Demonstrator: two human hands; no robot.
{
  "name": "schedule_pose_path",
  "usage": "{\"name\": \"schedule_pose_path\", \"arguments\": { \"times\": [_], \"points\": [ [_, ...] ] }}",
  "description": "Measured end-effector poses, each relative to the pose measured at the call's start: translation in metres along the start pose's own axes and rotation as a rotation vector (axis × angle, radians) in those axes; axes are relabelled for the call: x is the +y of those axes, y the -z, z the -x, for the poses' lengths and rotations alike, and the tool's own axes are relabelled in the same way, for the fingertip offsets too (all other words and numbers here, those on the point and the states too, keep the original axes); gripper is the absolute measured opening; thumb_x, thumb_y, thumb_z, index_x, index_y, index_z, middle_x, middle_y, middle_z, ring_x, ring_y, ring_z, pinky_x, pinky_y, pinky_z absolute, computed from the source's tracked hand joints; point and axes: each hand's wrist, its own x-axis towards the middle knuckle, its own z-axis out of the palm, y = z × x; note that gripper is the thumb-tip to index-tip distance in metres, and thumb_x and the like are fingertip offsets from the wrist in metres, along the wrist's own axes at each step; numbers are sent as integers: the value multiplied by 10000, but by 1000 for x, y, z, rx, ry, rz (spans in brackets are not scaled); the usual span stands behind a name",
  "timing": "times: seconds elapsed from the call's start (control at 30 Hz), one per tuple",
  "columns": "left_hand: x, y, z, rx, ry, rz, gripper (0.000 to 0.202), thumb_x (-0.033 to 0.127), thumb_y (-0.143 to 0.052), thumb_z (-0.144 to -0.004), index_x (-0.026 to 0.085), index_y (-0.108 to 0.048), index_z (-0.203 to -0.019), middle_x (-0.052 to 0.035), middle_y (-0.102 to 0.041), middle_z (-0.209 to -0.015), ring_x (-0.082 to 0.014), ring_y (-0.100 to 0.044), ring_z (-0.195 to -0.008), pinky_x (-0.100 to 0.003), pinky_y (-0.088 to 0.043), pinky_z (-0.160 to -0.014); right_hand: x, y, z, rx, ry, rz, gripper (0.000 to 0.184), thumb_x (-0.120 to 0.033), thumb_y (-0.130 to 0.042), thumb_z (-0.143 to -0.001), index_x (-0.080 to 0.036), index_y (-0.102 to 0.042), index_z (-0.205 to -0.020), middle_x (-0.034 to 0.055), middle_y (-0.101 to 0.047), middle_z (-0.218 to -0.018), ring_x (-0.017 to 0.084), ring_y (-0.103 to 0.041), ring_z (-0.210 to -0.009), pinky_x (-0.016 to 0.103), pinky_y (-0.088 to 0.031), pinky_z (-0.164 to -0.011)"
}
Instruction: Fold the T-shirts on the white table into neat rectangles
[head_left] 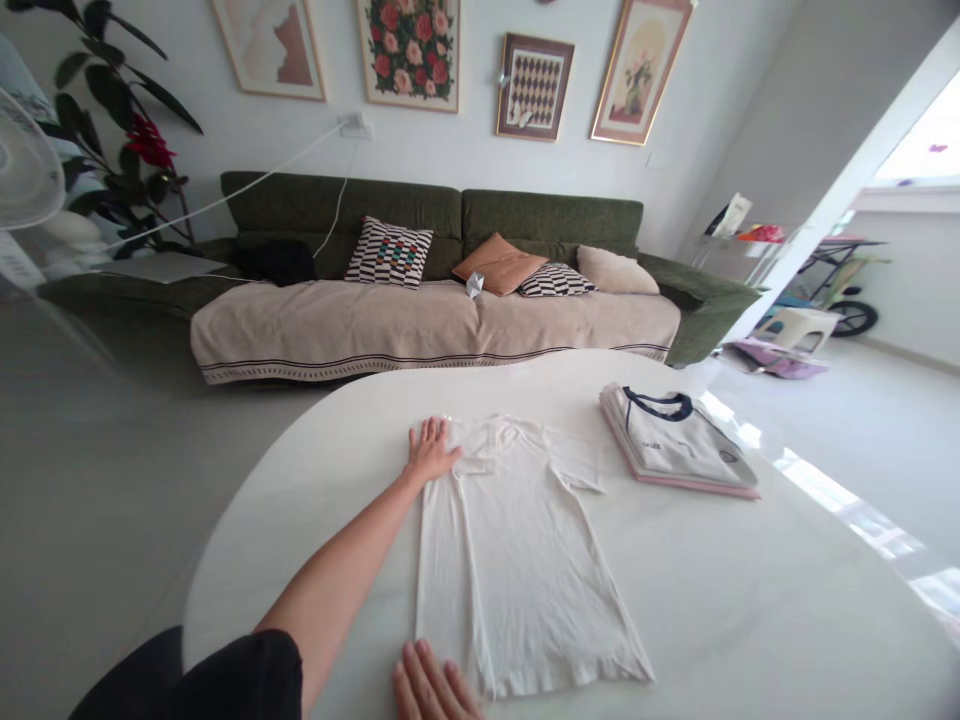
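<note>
A white T-shirt (pixel 536 560) lies flat on the white table, its collar toward the sofa. Its left side is folded inward as a long strip, with that sleeve lying across near the collar; the right sleeve sticks out. My left hand (pixel 433 450) rests palm down on the upper left folded edge, fingers spread. At the lower left corner by the hem, my right hand (pixel 435 685) lies with fingers stretched out; the rest of it is cut off by the frame's bottom edge. To the right of the shirt sits a stack of folded clothes (pixel 679 440), a white top with a navy collar uppermost.
The rounded white table (pixel 300 520) fills the foreground. Behind it stands a green sofa (pixel 551 220) with a beige cover and several cushions. A fan (pixel 26 160) and a plant (pixel 112 110) are at left; a white stool (pixel 795 328) is at right.
</note>
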Motion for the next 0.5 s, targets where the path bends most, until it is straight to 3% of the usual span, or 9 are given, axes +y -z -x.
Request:
{"name": "schedule_pose_path", "arguments": {
  "times": [0.1, 0.17, 0.27, 0.33, 0.4, 0.5],
  "points": [
    [19, -5, 20, 92, -11, 24, 686, 462, -325, -839, 40, -194, -1364, -215, -172, -1425, -307, -111, -1322, -493, -145, -1034, 6, 28, -17, -120, -127, -4, 705, -489, -416, -824, -135, -183, -1388, 99, -478, -1264, 234, -503, -1114, 303, -475, -823],
    [29, -13, 36, 147, -59, 52, 678, 469, -320, -842, 44, -216, -1361, -196, -189, -1427, -289, -115, -1324, -463, -160, -1042, 9, 42, -22, -235, -159, -32, 867, -599, -467, -742, -117, -157, -1391, 141, -382, -1327, 294, -430, -1173, 371, -454, -870],
    [35, -23, 51, 148, -116, 77, 607, 472, -350, -833, 161, -295, -1352, -129, -256, -1420, -292, -147, -1317, -491, -151, -1039, 20, 59, -22, -335, -131, -183, 849, -581, -519, -719, -147, -214, -1382, 141, -405, -1316, 299, -434, -1169, 387, -448, -882],
    [34, -24, 54, 144, -140, 92, 549, 467, -371, -830, 261, -328, -1336, -77, -269, -1423, -306, -150, -1314, -521, -136, -1031, 44, 77, -25, -393, -201, -326, 714, -492, -509, -766, -178, -273, -1362, 107, -430, -1316, 248, -444, -1172, 350, -439, -901],
    [33, -22, 53, 140, -159, 112, 513, 470, -379, -829, 340, -330, -1323, -31, -263, -1428, -324, -138, -1313, -551, -118, -1022, 88, 101, -36, -381, -456, -375, 534, -365, -447, -824, -195, -344, -1320, 79, -477, -1289, 186, -470, -1152, 314, -418, -921],
    [33, -18, 52, 118, -180, 143, 483, 481, -364, -833, 407, -316, -1308, 11, -251, -1433, -352, -111, -1311, -605, -77, -998, 178, 134, -61, -212, -1064, -113, 338, -312, -441, -804, -160, -546, -1088, 97, -621, -1065, 186, -589, -958, 307, -444, -846]
  ]
}}
